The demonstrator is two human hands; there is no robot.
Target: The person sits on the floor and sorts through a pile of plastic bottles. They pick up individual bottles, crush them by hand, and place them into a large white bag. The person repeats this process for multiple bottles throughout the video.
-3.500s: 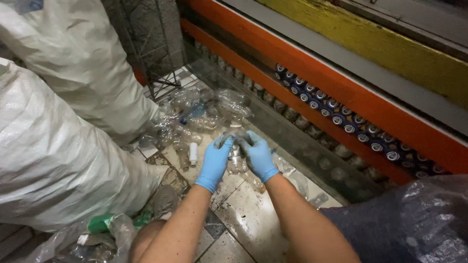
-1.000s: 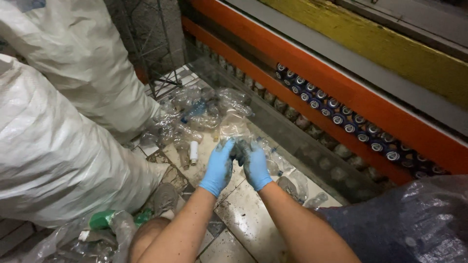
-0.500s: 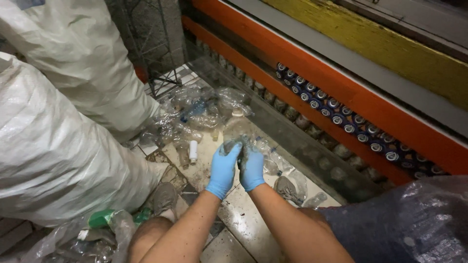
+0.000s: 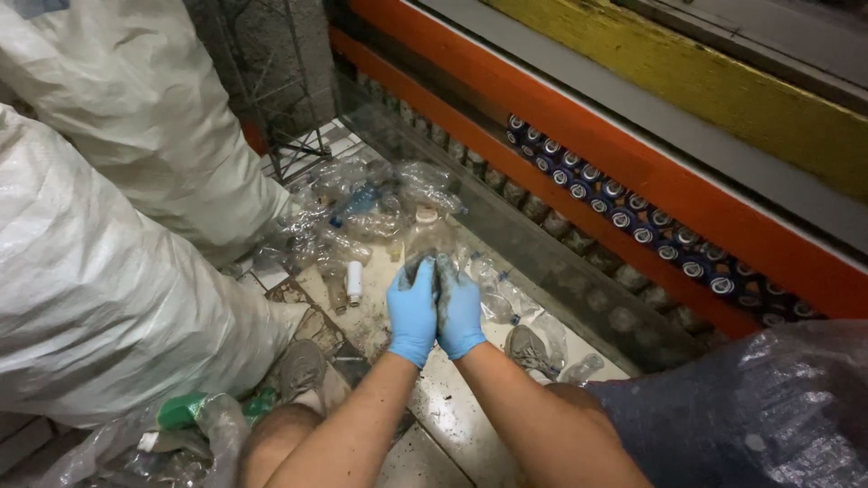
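Note:
Both my hands wear blue gloves. My left hand [image 4: 413,312] and my right hand [image 4: 458,312] are pressed together side by side, squeezing a crumpled clear plastic bottle [image 4: 425,246] between them over the tiled floor. Only the bottle's upper part and pale cap show beyond my fingers. A heap of crushed clear bottles [image 4: 362,208] lies just past my hands. A small white bottle [image 4: 354,282] lies to the left of my left hand.
Two big white woven sacks [image 4: 99,271] fill the left side. A dark plastic bag [image 4: 750,407] sits at lower right. An orange and yellow metal frame [image 4: 633,163] with rows of cans runs along the right. A green bottle [image 4: 185,408] lies at lower left.
My hands have come closer together, from holding the bottle apart to pressing it flat between them. They also drew slightly nearer to me.

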